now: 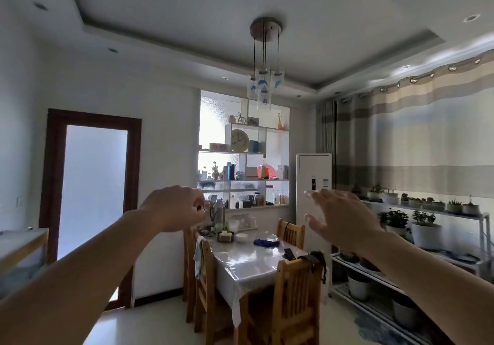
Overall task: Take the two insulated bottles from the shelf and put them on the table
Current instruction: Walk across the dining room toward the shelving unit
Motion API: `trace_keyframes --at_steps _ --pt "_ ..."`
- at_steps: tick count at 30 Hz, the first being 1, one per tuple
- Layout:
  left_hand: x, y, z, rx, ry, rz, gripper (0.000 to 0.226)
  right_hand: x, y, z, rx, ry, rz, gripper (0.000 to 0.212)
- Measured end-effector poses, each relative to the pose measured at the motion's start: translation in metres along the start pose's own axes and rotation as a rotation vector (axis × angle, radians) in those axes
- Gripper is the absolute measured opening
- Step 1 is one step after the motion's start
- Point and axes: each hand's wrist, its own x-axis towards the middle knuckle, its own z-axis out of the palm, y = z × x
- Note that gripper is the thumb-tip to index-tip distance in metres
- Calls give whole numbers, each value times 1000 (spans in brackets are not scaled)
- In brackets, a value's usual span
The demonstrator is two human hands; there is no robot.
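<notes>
A white wall shelf (242, 180) with several levels stands at the far end of the room, crowded with small items. Which of them are the insulated bottles I cannot tell for sure; a metal flask-like bottle (219, 211) stands by the table's far end. The dining table (248, 256) with a shiny cover lies below the shelf. My left hand (175, 209) is raised in front of me, fingers curled in and empty. My right hand (339, 217) is raised with its fingers spread apart, holding nothing. Both hands are far short of the shelf.
Wooden chairs (294, 299) surround the table, which carries bowls, cups, a blue cloth (266, 242) and a phone. A white standing air conditioner (314, 173) is at the right of the shelf. A plant rack (427, 237) lines the right wall; a door (93, 184) is on the left.
</notes>
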Motion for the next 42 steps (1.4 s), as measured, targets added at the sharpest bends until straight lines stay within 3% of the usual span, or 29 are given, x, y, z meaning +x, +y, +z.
trace_keyframes --at_steps 6,13,29,42 --pt "69 -18 53 35 -115 10 33 52 26 66 30 -15 18 60" --pt "151 7 125 70 -119 54 31 85 93 138 5 -30 60 60" --pt "400 159 285 21 -36 72 40 174 343 288 4 -19 86 57" --pt "593 244 452 -13 -34 196 42 245 489 429 -19 -40 129 59"
